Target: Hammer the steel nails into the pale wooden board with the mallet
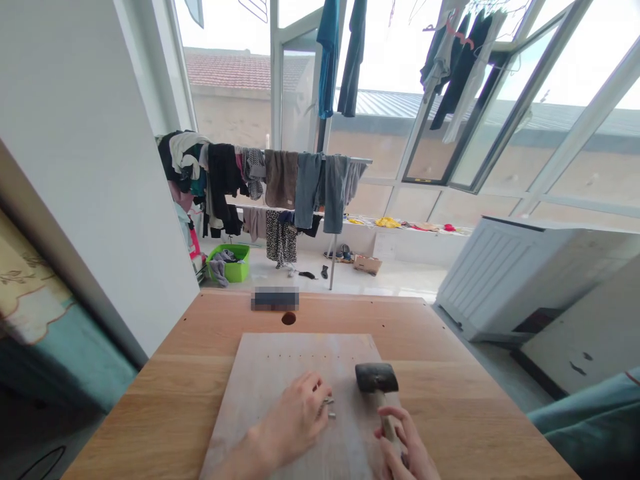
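Note:
A pale grey-white board (280,393) lies flat on the wooden table, with a row of small dark holes across its far part. My left hand (297,413) rests low over the board's middle, its fingers curled in and closed at a small silvery metal piece (328,401). Just below those fingertips is another short metal piece (332,415). On the right, my right hand (404,443) is wrapped round the handle of a mallet (377,378) with a black head. The head is over the board's right edge, pointing away from me. Whether it touches the board I cannot tell.
The wooden table (165,393) has a round dark hole (289,319) near its far edge, with a blurred-out dark object (275,299) behind it. Beyond stand a loaded drying rack (320,187) and a green basket (240,267). A white cabinet (493,273) is at the right.

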`<state>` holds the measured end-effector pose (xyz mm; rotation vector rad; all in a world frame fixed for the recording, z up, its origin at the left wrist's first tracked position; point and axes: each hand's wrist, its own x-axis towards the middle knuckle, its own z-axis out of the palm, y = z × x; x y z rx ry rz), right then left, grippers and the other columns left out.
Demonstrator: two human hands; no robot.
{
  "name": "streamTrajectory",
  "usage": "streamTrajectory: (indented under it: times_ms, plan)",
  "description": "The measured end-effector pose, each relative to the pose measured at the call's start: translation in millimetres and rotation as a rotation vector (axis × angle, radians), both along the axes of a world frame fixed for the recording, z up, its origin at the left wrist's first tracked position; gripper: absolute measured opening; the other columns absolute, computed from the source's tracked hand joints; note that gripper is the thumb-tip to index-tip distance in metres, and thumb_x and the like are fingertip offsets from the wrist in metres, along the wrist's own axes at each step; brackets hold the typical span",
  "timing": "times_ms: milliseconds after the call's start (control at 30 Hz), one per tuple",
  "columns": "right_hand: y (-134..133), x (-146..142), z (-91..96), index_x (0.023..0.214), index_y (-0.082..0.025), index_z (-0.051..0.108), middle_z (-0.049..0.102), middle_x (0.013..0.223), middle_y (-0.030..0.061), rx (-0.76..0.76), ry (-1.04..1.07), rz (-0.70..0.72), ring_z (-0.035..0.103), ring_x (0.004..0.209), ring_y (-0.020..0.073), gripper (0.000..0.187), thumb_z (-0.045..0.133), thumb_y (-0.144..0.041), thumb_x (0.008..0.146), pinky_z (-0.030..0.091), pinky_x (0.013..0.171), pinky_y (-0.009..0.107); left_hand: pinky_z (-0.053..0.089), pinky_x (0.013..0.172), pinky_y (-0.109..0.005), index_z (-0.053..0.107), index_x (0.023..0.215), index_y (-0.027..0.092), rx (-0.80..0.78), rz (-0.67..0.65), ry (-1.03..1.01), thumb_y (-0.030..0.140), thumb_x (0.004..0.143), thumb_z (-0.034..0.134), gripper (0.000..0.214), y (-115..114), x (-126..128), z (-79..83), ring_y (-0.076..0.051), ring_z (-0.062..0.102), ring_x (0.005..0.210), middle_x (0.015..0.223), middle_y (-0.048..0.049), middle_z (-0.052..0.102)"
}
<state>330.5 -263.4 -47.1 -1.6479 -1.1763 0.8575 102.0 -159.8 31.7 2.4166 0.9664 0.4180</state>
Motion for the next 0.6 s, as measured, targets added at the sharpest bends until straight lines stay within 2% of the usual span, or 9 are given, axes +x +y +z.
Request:
streamTrajectory:
  times_ms: [67, 133, 267, 333, 433, 500, 600]
  plan:
    - [1, 5, 4.7, 0.12, -0.026, 0.054, 0.073, 0.09, 0.0027, 0.037, -0.115, -0.005, 0.071, 0.056, 0.0168, 0.044, 0.055, -0.053, 0.085, 0.054, 0.054, 0.025, 0.047, 0.093, -0.031, 0.061, 0.106, 0.02, -0.012, 0.01, 0.037, 0.01, 0.086, 0.052, 0.025, -1, -1, 8.0, -0.021, 0.058, 0.104, 0.11, -0.0056, 0.062]
    - [3, 5, 6.4, 0.126, -0.025, 0.052, 0.075, 0.091, 0.0043, 0.085, -0.231, -0.009, 0.075, 0.072, 0.0204, 0.047, 0.057, -0.048, 0.085, 0.057, 0.066, 0.025, 0.049, 0.09, -0.031, 0.061, 0.1, 0.02, -0.004, 0.026, 0.106, 0.01, 0.08, 0.055, 0.023, 2, -4, 15.2, -0.022, 0.06, 0.101, 0.107, -0.0062, 0.062]
    - [5, -3, 0.3, 0.143, -0.021, 0.042, 0.074, 0.09, 0.0055, 0.167, -0.38, -0.048, 0.076, 0.079, 0.0216, 0.055, 0.045, -0.04, 0.092, 0.058, 0.077, 0.029, 0.051, 0.082, -0.033, 0.061, 0.089, 0.02, 0.03, -0.009, 0.253, 0.011, 0.075, 0.056, 0.018, 6, -3, 21.1, -0.025, 0.062, 0.095, 0.101, -0.0072, 0.064]
    - [5, -4, -2.9, 0.145, -0.018, 0.043, 0.075, 0.091, 0.0073, 0.16, -0.413, -0.035, 0.076, 0.08, 0.0225, 0.056, 0.044, -0.039, 0.093, 0.059, 0.077, 0.03, 0.051, 0.082, -0.034, 0.062, 0.091, 0.019, 0.031, -0.026, 0.311, 0.009, 0.074, 0.055, 0.021, 7, 2, 21.6, -0.026, 0.064, 0.095, 0.101, -0.0088, 0.066]
    - [4, 1, -2.3, 0.137, -0.016, 0.056, 0.078, 0.09, 0.0089, 0.115, -0.409, 0.059, 0.077, 0.083, 0.025, 0.055, 0.055, -0.04, 0.087, 0.061, 0.074, 0.029, 0.052, 0.082, -0.035, 0.065, 0.093, 0.017, 0.001, -0.045, 0.383, 0.007, 0.072, 0.055, 0.026, 8, 10, 22.9, -0.028, 0.067, 0.094, 0.101, -0.0113, 0.07]
    - [3, 5, 1.2, 0.128, -0.018, 0.064, 0.08, 0.085, 0.0074, 0.1, -0.378, 0.076, 0.078, 0.078, 0.0254, 0.05, 0.06, -0.042, 0.084, 0.061, 0.072, 0.029, 0.052, 0.08, -0.036, 0.066, 0.094, 0.016, -0.011, -0.072, 0.408, 0.006, 0.071, 0.056, 0.027, 10, 14, 23.8, -0.03, 0.068, 0.094, 0.1, -0.0123, 0.072]
    - [2, 6, 6.4, 0.124, -0.018, 0.067, 0.08, 0.079, 0.0057, 0.068, -0.303, 0.067, 0.077, 0.069, 0.0239, 0.049, 0.059, -0.046, 0.085, 0.06, 0.068, 0.027, 0.052, 0.078, -0.035, 0.069, 0.092, 0.018, -0.019, -0.105, 0.366, 0.005, 0.073, 0.055, 0.027, 15, 12, 23.2, -0.03, 0.07, 0.091, 0.098, -0.011, 0.074]
